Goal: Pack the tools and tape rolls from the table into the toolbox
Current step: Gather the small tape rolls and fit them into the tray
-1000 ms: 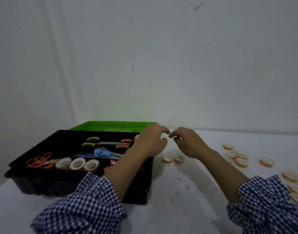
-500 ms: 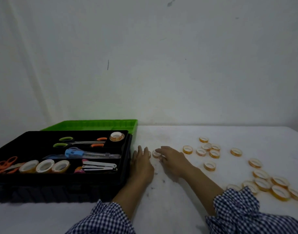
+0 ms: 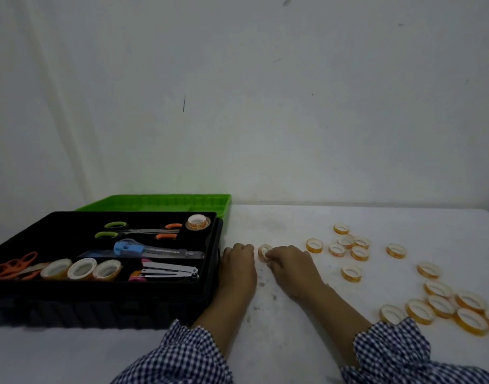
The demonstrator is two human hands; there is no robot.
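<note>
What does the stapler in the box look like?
The stapler is long and thin, with a shiny silver metal top over a darker base. It is closed and lies flat, running left to right, in the front right compartment of the black toolbox, resting on the compartment floor. Something pink sits at its left end, and it is hard to tell whether that belongs to it. Nothing holds it.
</note>
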